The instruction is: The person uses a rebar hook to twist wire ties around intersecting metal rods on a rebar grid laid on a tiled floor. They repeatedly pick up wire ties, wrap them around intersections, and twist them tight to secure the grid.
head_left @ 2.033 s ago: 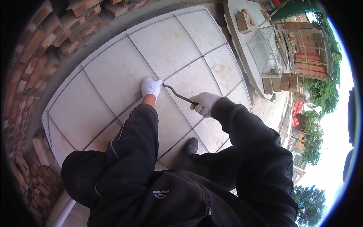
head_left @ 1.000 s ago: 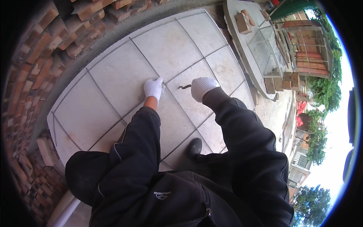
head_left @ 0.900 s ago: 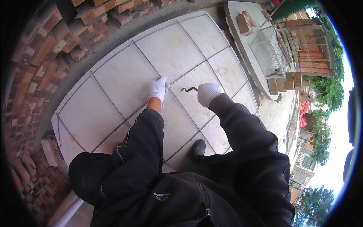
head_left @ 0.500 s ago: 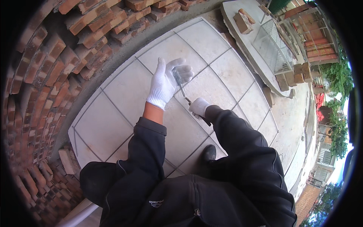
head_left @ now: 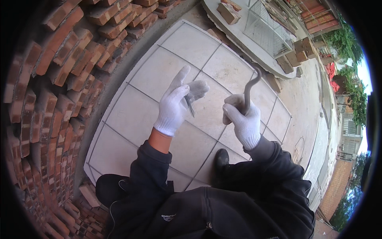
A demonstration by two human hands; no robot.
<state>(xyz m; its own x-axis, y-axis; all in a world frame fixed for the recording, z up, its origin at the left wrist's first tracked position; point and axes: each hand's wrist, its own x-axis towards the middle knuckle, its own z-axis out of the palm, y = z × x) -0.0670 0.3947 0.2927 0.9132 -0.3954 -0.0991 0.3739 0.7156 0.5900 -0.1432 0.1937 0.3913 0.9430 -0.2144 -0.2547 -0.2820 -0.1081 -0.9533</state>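
Observation:
My left hand [head_left: 170, 112], in a white knitted glove, holds a small bundle of thin tie wires [head_left: 191, 108] against the palm with the thumb. Its index finger points away and the other fingers bend to the right. To its right, my gloved right hand [head_left: 244, 122] is wrapped round a tying hook [head_left: 250, 89], a dark S-curved metal rod rising from the fist; its grip is hidden in the glove. Both hands are above a pale panel [head_left: 123, 113] crossed by a grid of thin metal bars [head_left: 201, 71]. Neither hand touches the bars.
Stacked red bricks [head_left: 59, 115] form a rough wall along the left. A raised slab [head_left: 223, 24] at the far right bears loose bricks [head_left: 229, 13] and a white wire rack [head_left: 267, 30]. My dark boot [head_left: 221, 159] stands at the panel's near side.
My right hand has come up and to the right, turning the hook upward, away from the wires. My left hand keeps the bundle, its index finger now stretched out. The view has shifted slightly.

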